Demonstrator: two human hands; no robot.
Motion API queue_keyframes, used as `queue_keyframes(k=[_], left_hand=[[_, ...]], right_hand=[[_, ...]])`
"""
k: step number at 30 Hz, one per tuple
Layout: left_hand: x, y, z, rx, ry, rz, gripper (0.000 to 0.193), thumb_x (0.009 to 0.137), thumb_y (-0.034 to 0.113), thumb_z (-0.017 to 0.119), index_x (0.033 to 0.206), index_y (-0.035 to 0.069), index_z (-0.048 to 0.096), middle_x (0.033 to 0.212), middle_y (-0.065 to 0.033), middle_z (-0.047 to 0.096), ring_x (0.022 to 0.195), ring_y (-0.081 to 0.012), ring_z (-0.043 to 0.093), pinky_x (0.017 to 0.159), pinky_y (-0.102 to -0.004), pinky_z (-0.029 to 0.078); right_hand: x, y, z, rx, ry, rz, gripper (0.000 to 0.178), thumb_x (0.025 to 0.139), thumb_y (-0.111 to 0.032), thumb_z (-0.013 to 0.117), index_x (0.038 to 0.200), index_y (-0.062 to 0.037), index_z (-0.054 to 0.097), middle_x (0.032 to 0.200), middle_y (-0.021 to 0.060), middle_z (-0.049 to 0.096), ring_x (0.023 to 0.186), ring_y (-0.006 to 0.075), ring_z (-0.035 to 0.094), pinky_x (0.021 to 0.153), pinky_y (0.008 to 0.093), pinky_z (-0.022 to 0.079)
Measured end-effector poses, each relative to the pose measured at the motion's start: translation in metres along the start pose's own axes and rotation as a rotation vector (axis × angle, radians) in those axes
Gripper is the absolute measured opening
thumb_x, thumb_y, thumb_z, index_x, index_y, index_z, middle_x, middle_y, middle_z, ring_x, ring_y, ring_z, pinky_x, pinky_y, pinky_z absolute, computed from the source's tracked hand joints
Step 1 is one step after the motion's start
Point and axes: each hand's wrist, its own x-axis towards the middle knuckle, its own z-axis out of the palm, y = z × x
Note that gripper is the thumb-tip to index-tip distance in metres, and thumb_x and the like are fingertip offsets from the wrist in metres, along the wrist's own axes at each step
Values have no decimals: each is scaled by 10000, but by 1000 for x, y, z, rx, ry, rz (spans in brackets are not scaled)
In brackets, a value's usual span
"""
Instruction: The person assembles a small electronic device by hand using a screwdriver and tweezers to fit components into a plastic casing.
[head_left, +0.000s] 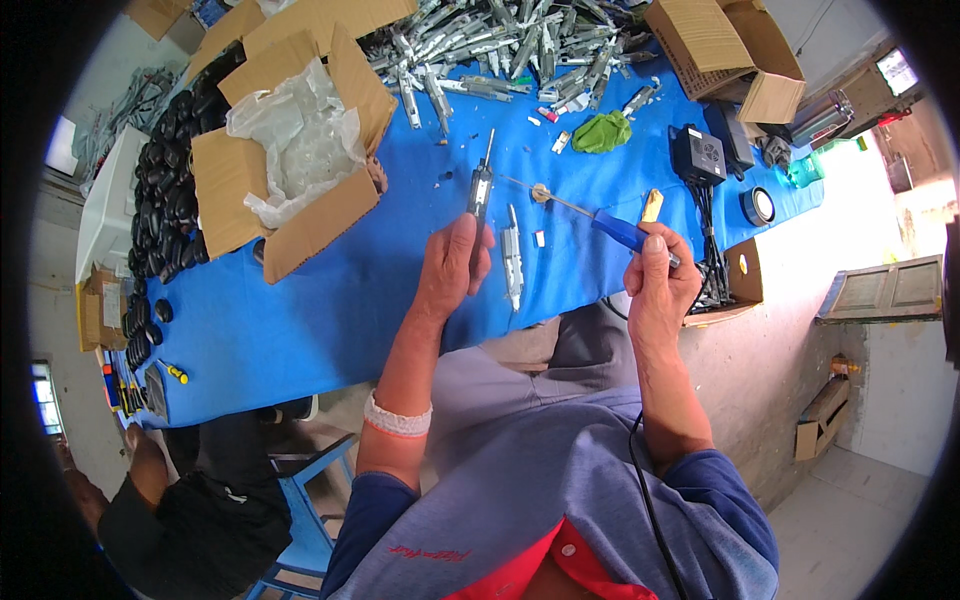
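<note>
My left hand (457,262) is closed round a slim grey metal-and-plastic assembly (480,190), held upright with a thin metal rod at its far end. My right hand (662,275) grips a blue-handled tool with a thin metal shaft (618,229), its shaft slanting left toward the assembly. I cannot tell whether it is a screwdriver or a soldering iron. A small yellowish round lump (541,193) shows at the shaft; whether they touch is unclear. On the blue cloth between my hands lies a similar grey assembly (512,262), beside a small white-and-red piece (539,239).
Many similar assemblies (520,45) are heaped at the back. Open cardboard boxes (320,225) flank the work area. Black rounded parts (165,200) pile up at left. A green cloth (602,132) and a black power unit (698,155) lie to the right. Another person (190,510) sits at lower left.
</note>
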Motion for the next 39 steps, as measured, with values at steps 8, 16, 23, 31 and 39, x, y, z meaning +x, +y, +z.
queue_keyframes(k=[8, 16, 23, 31, 39], left_hand=[[-1, 2, 1, -34, -16, 11, 490, 981, 474, 377, 799, 54, 550, 515, 1, 474, 383, -63, 394, 357, -218, 298], [-1, 2, 1, -65, -16, -1, 479, 983, 456, 387, 805, 44, 553, 514, -9, 474, 386, -69, 395, 366, -223, 308], [-1, 0, 0, -33, -26, 24, 501, 981, 472, 373, 804, 39, 553, 510, -14, 477, 388, -73, 400, 370, -225, 311], [-2, 4, -1, 15, -19, 19, 518, 983, 475, 356, 793, 35, 552, 500, -18, 470, 378, -79, 396, 368, -234, 309], [-5, 9, -1, -40, 6, 17, 518, 983, 466, 351, 795, 25, 547, 500, -31, 470, 372, -94, 395, 360, -246, 306]], right_hand=[[20, 30, 3, -647, -40, -432, 220, 853, -110, 657, 1054, -23, 644, 777, 58, 586, 662, 137, 531, 571, 245, 414], [30, 45, 7, -950, -228, -483, 225, 809, -85, 661, 1027, -29, 657, 907, 132, 638, 850, 282, 593, 759, 343, 462], [45, 36, 18, -919, -137, -592, 166, 838, -124, 641, 968, -27, 675, 903, 128, 638, 854, 269, 592, 761, 344, 459], [88, 24, 98, -256, -439, -38, 242, 940, -220, 544, 968, -3, 647, 767, 27, 618, 633, 86, 539, 541, 225, 423], [93, 35, 136, 94, -595, 188, 263, 938, -262, 568, 903, -10, 632, 712, 18, 597, 548, 50, 484, 455, 200, 349]])
